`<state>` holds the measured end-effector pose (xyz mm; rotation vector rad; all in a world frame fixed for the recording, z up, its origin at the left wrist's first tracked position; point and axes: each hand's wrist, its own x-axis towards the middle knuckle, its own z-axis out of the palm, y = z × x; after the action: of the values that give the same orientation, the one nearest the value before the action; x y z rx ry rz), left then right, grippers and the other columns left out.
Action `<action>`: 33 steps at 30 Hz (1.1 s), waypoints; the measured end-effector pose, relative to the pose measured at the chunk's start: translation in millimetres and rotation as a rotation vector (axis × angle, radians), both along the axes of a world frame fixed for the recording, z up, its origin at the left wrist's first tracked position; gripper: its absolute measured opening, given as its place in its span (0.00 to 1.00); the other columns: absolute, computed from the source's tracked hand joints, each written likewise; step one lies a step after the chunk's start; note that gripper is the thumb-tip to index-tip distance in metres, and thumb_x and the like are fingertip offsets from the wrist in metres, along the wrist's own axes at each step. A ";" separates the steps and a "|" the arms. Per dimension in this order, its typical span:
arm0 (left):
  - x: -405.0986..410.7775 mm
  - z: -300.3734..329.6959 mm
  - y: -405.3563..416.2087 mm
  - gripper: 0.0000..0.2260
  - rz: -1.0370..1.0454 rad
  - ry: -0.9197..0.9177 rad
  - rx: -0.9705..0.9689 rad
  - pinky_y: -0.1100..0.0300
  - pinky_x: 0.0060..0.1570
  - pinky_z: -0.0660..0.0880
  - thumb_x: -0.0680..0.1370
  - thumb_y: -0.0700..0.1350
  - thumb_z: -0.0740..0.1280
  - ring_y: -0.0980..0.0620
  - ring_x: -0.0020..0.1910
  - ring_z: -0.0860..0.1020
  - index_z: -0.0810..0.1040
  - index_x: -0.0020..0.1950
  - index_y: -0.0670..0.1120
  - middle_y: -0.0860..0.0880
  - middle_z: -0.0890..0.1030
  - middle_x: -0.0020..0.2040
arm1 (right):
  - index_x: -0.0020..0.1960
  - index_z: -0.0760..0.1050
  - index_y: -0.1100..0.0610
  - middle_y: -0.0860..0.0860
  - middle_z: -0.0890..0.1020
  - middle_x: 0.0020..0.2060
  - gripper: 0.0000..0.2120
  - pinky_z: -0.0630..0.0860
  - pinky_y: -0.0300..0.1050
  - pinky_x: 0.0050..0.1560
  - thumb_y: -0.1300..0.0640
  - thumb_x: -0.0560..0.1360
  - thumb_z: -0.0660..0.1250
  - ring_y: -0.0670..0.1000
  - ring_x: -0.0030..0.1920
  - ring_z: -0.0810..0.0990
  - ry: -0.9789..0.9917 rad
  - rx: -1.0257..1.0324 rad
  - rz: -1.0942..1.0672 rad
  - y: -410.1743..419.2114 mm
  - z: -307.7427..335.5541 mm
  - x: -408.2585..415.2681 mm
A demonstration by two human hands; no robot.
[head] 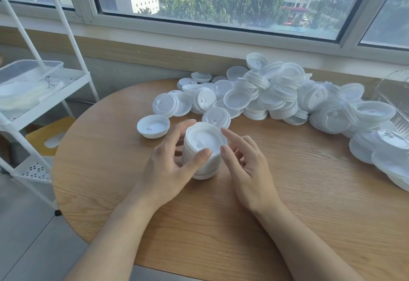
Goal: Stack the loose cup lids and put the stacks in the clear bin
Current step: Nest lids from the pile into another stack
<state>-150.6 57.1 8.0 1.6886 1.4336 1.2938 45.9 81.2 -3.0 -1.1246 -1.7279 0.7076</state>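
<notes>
A stack of white cup lids (204, 142) stands on the round wooden table (287, 203), near its middle. My left hand (170, 165) curls round the stack, thumb on its front and fingers behind it. My right hand (245, 161) hovers just to the right of the stack with relaxed fingers, holding nothing. A large heap of loose lids (276, 96) spreads along the far and right side of the table. One upturned lid (153, 125) lies alone left of the stack. A clear bin (396, 99) shows at the right edge, partly cut off.
A white shelf trolley (44, 94) stands left of the table, with a lidded clear box (28, 74) on its upper tray. A yellow stool (51, 134) sits beneath it. A window sill runs behind the table.
</notes>
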 end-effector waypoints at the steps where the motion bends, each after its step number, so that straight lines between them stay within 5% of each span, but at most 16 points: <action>1: 0.0 0.0 0.1 0.33 -0.007 -0.001 -0.005 0.63 0.59 0.79 0.71 0.71 0.70 0.62 0.65 0.78 0.70 0.74 0.64 0.63 0.80 0.66 | 0.73 0.76 0.47 0.45 0.77 0.46 0.21 0.70 0.31 0.50 0.44 0.82 0.64 0.44 0.46 0.78 -0.001 -0.006 -0.001 0.2 -0.5 0.5; 10: -4.3 0.1 3.9 0.34 0.058 -0.061 0.008 0.69 0.59 0.75 0.71 0.71 0.71 0.65 0.65 0.77 0.70 0.75 0.63 0.63 0.80 0.64 | 0.71 0.77 0.43 0.49 0.80 0.46 0.18 0.71 0.34 0.49 0.42 0.82 0.63 0.45 0.44 0.76 0.047 -0.070 -0.111 22.5 -1.9 -1.1; 14: -6.1 3.6 5.9 0.33 0.177 -0.048 0.050 0.79 0.52 0.70 0.73 0.67 0.72 0.76 0.58 0.75 0.71 0.75 0.58 0.63 0.79 0.63 | 0.70 0.77 0.47 0.47 0.77 0.44 0.19 0.71 0.42 0.50 0.45 0.81 0.69 0.46 0.44 0.76 -0.169 -0.075 -0.296 54.6 -8.1 -4.2; 22: -6.9 2.8 12.7 0.35 0.213 -0.033 0.048 0.79 0.54 0.69 0.71 0.68 0.71 0.73 0.61 0.74 0.71 0.76 0.58 0.62 0.79 0.64 | 0.73 0.74 0.53 0.51 0.78 0.67 0.33 0.67 0.55 0.70 0.31 0.79 0.62 0.52 0.69 0.75 -0.363 -0.154 -0.426 104.0 -5.7 -19.4; 26: -7.9 0.6 17.8 0.35 0.191 -0.054 0.040 0.78 0.54 0.70 0.72 0.66 0.71 0.70 0.62 0.75 0.70 0.77 0.57 0.61 0.79 0.64 | 0.61 0.80 0.50 0.46 0.81 0.56 0.24 0.70 0.53 0.64 0.33 0.77 0.67 0.50 0.60 0.78 -0.343 -0.149 -0.441 107.6 -5.9 -22.6; 33: -1.0 -1.4 23.9 0.33 0.153 -0.079 0.041 0.76 0.54 0.72 0.72 0.64 0.74 0.69 0.62 0.77 0.71 0.76 0.58 0.60 0.80 0.64 | 0.49 0.80 0.49 0.43 0.79 0.38 0.07 0.73 0.38 0.46 0.50 0.75 0.78 0.42 0.38 0.75 0.117 -0.118 -0.250 86.1 0.0 -2.7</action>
<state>-151.6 81.0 6.5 1.5607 1.5233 1.4648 43.1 167.3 -2.9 -1.3267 -1.4320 0.7115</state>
